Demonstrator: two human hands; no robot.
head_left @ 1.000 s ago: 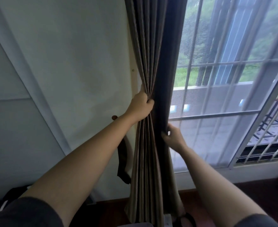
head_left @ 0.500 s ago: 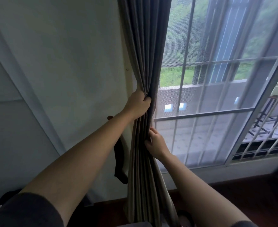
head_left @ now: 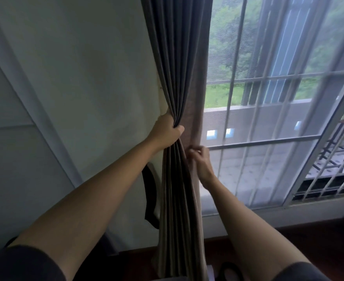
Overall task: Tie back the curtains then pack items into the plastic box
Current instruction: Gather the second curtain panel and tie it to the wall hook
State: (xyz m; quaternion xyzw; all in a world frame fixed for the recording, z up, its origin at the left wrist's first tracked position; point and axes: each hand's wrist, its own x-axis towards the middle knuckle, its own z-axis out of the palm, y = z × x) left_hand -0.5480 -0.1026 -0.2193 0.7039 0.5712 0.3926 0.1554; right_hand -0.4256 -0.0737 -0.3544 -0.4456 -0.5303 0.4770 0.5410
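A dark grey-brown curtain (head_left: 177,57) hangs gathered into pleats at the left side of the window. My left hand (head_left: 167,131) is clenched around the bunched pleats at mid height, against the wall. Just below and to the right, my right hand (head_left: 199,159) pinches the curtain's right edge beside the glass. A dark tie-back strap (head_left: 149,191) dangles from the wall to the left of the curtain, behind my left forearm. No plastic box shows clearly in view.
A white wall (head_left: 75,78) fills the left. The window with white bars (head_left: 268,118) and a balcony outside fills the right. Dark wooden floor (head_left: 288,240) runs below the sill. A dark looped object (head_left: 228,270) lies at the curtain's foot.
The curtain bundle has been pushed further left, uncovering more glass. My right hand has risen along the curtain's edge, closer under my left hand, which keeps its grip.
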